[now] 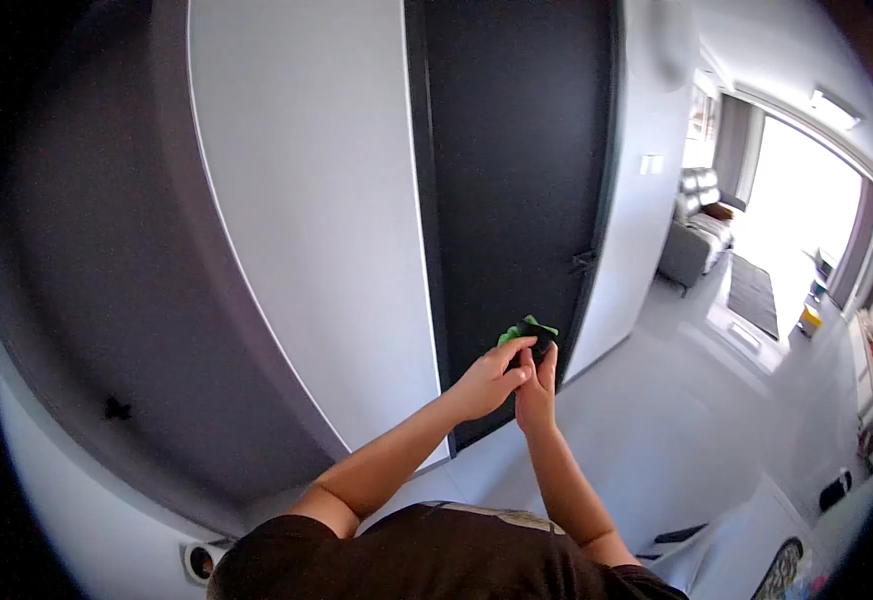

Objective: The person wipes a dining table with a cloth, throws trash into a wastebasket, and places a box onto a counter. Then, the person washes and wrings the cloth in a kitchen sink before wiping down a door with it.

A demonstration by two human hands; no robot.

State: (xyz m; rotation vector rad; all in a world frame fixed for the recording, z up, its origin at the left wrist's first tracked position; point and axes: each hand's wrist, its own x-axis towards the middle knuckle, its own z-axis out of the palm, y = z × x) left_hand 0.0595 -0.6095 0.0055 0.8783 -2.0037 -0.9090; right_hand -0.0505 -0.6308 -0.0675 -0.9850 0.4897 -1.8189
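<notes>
In the head view, both my hands are raised close together in front of the dark door [516,180]. Between their fingers is a small green and black crumpled thing [530,328], which looks soft like cloth or thin film; its kind is not clear. My left hand [488,384] reaches across from the left, its fingers closed on the thing's near side. My right hand [536,392] is upright beside it, with fingers and thumb pinched on the dark part. The two hands touch, and the fingers partly cover the thing.
The door's handle [583,261] is beyond my hands to the right. A pale wall panel [306,200] stands left of the door. Light switches [651,164] are on the right wall. Farther right are a grey sofa [694,245], a rug [753,293] and a bright window [806,200].
</notes>
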